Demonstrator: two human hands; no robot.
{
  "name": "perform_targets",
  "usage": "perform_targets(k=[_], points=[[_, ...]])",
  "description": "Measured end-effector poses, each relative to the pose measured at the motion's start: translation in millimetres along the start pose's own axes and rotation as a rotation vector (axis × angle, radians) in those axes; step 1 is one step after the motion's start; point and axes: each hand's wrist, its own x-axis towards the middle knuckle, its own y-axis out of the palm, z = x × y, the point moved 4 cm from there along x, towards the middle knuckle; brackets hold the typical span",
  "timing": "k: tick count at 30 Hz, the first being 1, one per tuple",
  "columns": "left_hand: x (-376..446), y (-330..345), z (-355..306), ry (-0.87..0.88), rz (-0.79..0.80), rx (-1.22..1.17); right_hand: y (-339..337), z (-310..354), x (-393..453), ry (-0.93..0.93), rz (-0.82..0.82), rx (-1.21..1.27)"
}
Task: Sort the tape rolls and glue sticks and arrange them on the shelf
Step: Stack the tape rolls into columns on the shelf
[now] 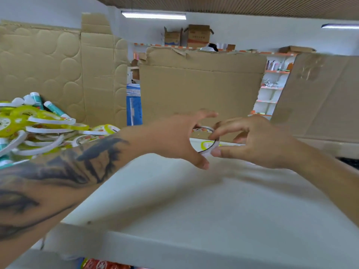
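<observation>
A thin white tape roll (208,151) stands upright on edge near the back of the white shelf (194,200). My left hand (180,136) curls round its left side, thumb low and fingers over the top. My right hand (252,140) pinches its right rim between thumb and fingers. Behind it a yellow-green tape roll (206,145) lies flat on the shelf, seen through the ring. At the left edge sits a heap of white and yellow-green tape rolls (38,131), with several teal glue sticks (55,109) on top at the back.
Cardboard sheets (200,90) wall off the back and right of the shelf, and quilted cardboard stands at the left. A blue package (134,104) shows in a gap. Red packets (104,265) lie on the level below. White store shelving (272,88) stands farther back.
</observation>
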Motion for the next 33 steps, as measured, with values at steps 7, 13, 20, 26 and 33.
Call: perform_targets(k=[7, 13, 20, 26, 33], points=[[26.1, 42.2, -42.1, 0.127, -0.148, -0.135, -47.5, -67.2, -53.5, 0.248, -0.15, 0.059], [10.4, 94.7, -29.4, 0.053, 0.182, 0.074, -64.2, -123.6, -89.3, 0.478, -0.217, -0.039], [12.4, 104.6, -20.0, 0.035, 0.29, 0.123, -71.3, -145.5, -96.7, 0.547, -0.268, -0.072], [10.6, 100.7, -24.3, 0.017, 0.291, 0.112, -70.7, -158.4, -100.1, 0.604, -0.192, -0.1], [9.0, 97.8, -27.4, 0.012, 0.295, 0.104, -66.6, -166.9, -100.7, 0.614, -0.159, -0.122]])
